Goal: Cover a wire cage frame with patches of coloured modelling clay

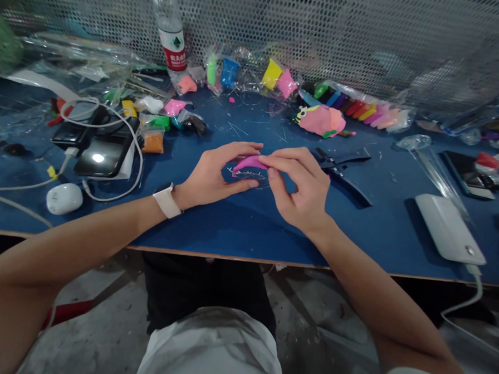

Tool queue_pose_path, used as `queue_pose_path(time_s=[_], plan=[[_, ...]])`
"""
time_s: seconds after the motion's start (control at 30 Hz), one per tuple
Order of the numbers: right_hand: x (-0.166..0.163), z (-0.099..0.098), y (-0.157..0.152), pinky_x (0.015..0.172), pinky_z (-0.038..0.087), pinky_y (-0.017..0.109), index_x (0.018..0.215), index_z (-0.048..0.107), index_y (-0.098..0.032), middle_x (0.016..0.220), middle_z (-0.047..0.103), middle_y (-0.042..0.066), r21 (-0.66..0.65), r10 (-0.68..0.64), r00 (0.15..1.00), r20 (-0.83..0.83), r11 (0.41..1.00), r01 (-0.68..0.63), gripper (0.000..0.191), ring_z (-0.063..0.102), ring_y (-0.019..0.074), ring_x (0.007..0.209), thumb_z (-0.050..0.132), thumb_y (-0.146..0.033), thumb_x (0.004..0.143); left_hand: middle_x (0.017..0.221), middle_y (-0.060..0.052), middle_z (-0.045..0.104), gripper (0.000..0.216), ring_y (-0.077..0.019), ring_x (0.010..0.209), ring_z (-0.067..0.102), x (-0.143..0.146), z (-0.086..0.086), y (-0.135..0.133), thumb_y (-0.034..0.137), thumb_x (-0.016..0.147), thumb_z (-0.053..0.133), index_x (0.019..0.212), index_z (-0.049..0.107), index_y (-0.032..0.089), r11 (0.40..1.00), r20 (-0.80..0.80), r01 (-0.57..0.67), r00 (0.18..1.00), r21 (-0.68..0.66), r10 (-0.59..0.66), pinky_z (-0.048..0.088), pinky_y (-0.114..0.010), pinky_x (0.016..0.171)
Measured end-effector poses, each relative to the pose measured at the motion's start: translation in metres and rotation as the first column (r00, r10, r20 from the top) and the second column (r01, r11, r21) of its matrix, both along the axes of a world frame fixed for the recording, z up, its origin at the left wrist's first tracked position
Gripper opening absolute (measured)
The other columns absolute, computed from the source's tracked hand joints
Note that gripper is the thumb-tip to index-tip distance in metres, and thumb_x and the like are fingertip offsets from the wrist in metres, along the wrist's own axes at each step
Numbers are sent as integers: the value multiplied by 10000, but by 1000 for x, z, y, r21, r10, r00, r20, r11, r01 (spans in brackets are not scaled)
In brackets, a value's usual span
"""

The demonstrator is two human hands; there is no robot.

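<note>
Both hands meet over the middle of the blue table (239,225). My left hand (217,171) and my right hand (302,187) pinch the two ends of a small magenta piece of clay (248,163), flattened and pointed at its left end. A white watch (167,199) sits on my left wrist. Behind the hands lies a pink clay fish-like figure (322,121) with green and yellow bits.
Black pliers (342,167) lie right of my hands. Small bags of coloured clay (276,77) and a row of clay sticks (362,109) line the back by a water bottle (170,32). Phones and white cables (101,151) lie at left, a white power bank (448,228) at right.
</note>
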State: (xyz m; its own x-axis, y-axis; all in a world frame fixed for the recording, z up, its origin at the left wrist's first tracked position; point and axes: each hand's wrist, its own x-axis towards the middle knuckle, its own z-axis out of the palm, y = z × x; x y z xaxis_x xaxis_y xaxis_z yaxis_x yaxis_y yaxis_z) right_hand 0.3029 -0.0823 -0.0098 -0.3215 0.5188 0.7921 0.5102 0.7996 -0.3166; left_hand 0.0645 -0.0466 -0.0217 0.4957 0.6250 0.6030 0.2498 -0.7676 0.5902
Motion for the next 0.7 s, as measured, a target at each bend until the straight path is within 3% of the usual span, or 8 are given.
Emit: queue_pose_path(time_s=[0.23, 0.4, 0.53, 0.7], plan=[[-3, 5, -2, 998, 671, 490, 1387, 799, -319, 1190, 805, 77, 15, 70, 997, -34, 997, -70, 333, 785, 274, 1106, 564, -275, 1155, 1394, -141, 768, 482, -237, 1117, 807, 5, -9, 0, 493, 1124, 700, 1506, 590, 220, 991, 52, 125, 990, 37, -127, 643, -354, 938], [-6, 4, -2, 911, 691, 465, 1352, 839, -304, 1157, 806, 76, -73, 67, 996, -52, 995, -71, 283, 781, 260, 1033, 710, -366, 1108, 982, -45, 748, 284, -165, 780, 702, 7, -6, -4, 496, 1177, 612, 1205, 632, 215, 992, -8, 119, 993, 41, -118, 536, -300, 710], [-8, 4, -1, 812, 687, 404, 1270, 875, -310, 1085, 806, 57, -182, 74, 990, -122, 979, -95, 219, 765, 222, 945, 727, -361, 1117, 921, -23, 721, 324, -148, 709, 649, 8, -4, -7, 547, 1192, 564, 1187, 614, 226, 989, 13, 129, 992, -71, -129, 491, -295, 660], [-8, 2, 0, 804, 681, 367, 1275, 879, -321, 1092, 814, 47, -195, 96, 984, -150, 973, -125, 202, 769, 212, 971, 746, -328, 1124, 855, -2, 658, 382, -144, 686, 602, 9, -5, -7, 595, 1192, 535, 1090, 586, 230, 990, 5, 102, 995, -100, -102, 463, -301, 654]])
